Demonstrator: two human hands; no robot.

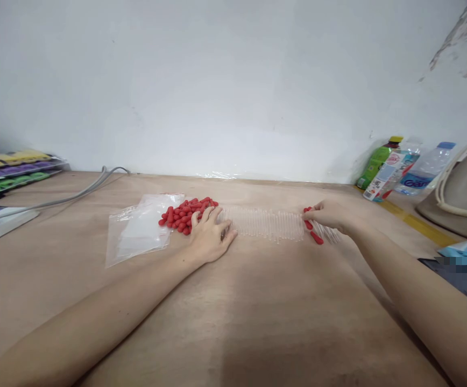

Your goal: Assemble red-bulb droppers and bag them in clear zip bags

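My left hand (211,236) lies with its fingers spread, between a pile of red rubber bulbs (183,217) and a row of clear thin tubes (268,223). The tubes lie side by side on the table, their left end partly under my fingers. At the row's right end my right hand (325,215) has thumb and fingers pressed together over a few red bulbs. What they pinch, if anything, is hidden. Just below them lies a loose red bulb (317,237). More clear tubes (330,235) lie beneath and beside my right hand.
Clear plastic bags (140,231) lie left of the pile on the wooden table (169,333). A grey cable (76,196) runs at the left, near packs of coloured items (15,171). Bottles (381,164), a carton (390,174) and a beige bag (463,188) stand at the right.
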